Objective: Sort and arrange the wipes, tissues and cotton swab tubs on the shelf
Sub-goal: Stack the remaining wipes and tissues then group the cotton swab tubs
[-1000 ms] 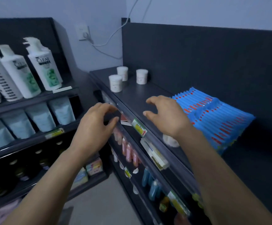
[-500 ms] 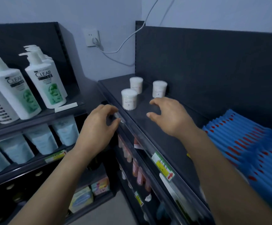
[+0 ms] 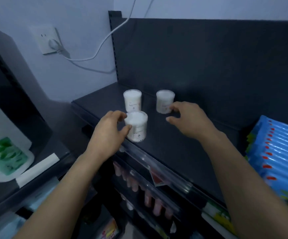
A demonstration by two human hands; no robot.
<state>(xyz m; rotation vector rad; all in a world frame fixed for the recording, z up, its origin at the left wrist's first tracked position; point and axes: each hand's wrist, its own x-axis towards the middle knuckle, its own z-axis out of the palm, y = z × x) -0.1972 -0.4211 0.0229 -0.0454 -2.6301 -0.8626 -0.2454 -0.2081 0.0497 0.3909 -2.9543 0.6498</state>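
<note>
Three white cotton swab tubs stand on the dark top shelf [image 3: 177, 152]. The front tub [image 3: 138, 128] is near the shelf's front edge, and my left hand [image 3: 108, 133] holds its left side, thumb on the front and fingers by the rim. Behind it stands the back left tub [image 3: 132, 101], untouched. My right hand [image 3: 190, 120] reaches the back right tub [image 3: 164, 100]; curved fingertips touch its lower right side while the thumb stays apart from it. A row of blue tissue packs [image 3: 277, 152] lies at the right end of the shelf.
A shampoo bottle [image 3: 3, 149] with a green label stands on the neighbouring shelf at left. A wall socket [image 3: 48, 40] with a white cable [image 3: 103, 42] is behind. Pink bottles [image 3: 148, 197] fill the lower shelf behind a clear rail.
The view moved left and closer to the tubs. Both hands went forward: the left one came onto the front tub, the right one reached the back right tub.
</note>
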